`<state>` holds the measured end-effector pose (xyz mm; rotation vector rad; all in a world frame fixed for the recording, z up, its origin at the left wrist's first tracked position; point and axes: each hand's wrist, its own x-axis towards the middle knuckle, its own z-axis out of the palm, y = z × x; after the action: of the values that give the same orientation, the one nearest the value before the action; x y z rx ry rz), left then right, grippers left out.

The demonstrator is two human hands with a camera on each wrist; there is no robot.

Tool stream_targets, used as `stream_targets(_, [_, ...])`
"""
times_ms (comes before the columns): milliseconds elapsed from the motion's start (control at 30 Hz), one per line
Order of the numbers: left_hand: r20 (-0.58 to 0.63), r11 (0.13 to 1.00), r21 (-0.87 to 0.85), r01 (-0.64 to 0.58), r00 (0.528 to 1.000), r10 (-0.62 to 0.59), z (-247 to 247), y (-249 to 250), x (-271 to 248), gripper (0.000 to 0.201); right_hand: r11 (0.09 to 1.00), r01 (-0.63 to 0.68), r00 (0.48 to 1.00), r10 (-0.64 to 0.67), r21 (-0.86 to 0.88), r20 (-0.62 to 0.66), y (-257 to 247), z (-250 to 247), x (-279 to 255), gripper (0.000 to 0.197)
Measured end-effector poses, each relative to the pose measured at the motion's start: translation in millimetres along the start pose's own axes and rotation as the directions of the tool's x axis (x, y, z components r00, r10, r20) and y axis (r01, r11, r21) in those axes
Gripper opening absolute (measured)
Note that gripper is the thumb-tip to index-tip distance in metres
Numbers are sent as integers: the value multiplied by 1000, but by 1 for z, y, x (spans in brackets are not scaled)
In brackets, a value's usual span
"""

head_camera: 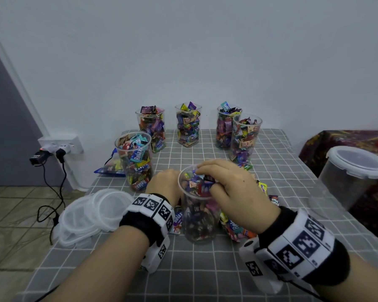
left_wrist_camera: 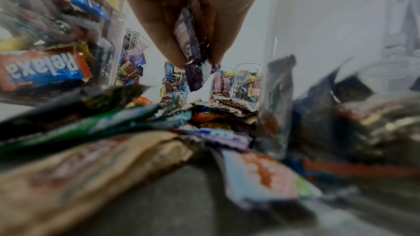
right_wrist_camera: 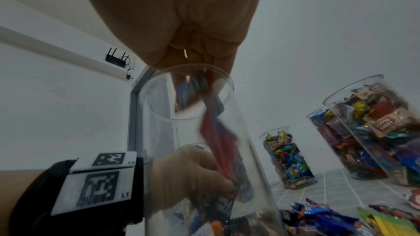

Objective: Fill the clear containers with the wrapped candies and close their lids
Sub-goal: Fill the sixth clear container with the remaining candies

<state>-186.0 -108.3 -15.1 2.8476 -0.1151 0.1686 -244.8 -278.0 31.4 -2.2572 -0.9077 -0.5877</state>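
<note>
1. Five tall clear plastic containers [head_camera: 188, 125] heaped with wrapped candies stand lidless beyond both hands; a sixth clear cup-shaped container [head_camera: 198, 205], partly filled, sits between the hands, so filling is the step in hand.
2. Right hand [head_camera: 231, 190]: its grip is bunched over this container's mouth, fingers curled round several wrapped candies [right_wrist_camera: 213, 132] that hang inside the rim.
3. Left hand [head_camera: 164, 184], just beside the container's wall, pinches a purple wrapped candy [left_wrist_camera: 193, 49] between thumb and fingertips above the loose heap.
4. Next, I judge, the right grip should loosen so the candies fall in, then the left should bring its piece over the rim.
5. Stacked translucent round lids [head_camera: 92, 214] wait on the grey checked surface [head_camera: 205, 269] outside the left wrist; no lid is on yet.
</note>
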Motion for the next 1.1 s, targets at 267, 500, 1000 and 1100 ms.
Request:
stream_targets(267, [-11,1000,-17,9,1000,-9,2,-1,1,23,909,-314,949,309,275,61,1,-4,-8,47])
stream_targets(500, [-12,999,-29,25,1000,-25,2,-2,2,23,701,-534,843,405,472,353,14,2,-17,99])
stream_targets(1000, [-327,958,-281,-57,944,-40,-28,-3,-22,19,700,-511,857,462,498,230,15,14,-24,86])
stream_targets(1100, [-412,903,-414,-116,908,-72,-47,3,-27,15,699,-501,859,472,510,197,13,18,-25,87])
